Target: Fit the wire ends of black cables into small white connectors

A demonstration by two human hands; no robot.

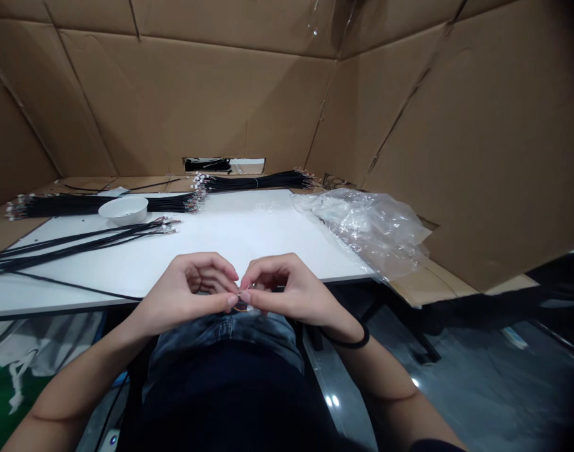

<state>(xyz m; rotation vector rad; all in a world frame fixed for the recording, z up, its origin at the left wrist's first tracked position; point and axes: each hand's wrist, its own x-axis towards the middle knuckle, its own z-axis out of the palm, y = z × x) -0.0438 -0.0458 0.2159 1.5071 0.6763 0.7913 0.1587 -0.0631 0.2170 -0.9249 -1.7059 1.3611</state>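
My left hand [188,292] and my right hand [287,285] meet just off the table's front edge, above my lap. Both are closed in a pinch, thumb tips almost touching. Thin coloured wires [241,307] show between and below the fingertips, with a small whitish piece beside them that I cannot make out clearly. A black cable [80,284] runs across the table from the left and passes behind my left wrist; its link to the wires is hidden. What lies inside the right fingertips is mostly covered.
Black cables with white connectors lie in a loose group [103,235] at left and in bundles [56,204] [263,182] behind. A white bowl [124,211] stands near them. Clear plastic bags [376,226] lie at right. Cardboard walls [197,94] surround the white table [249,232].
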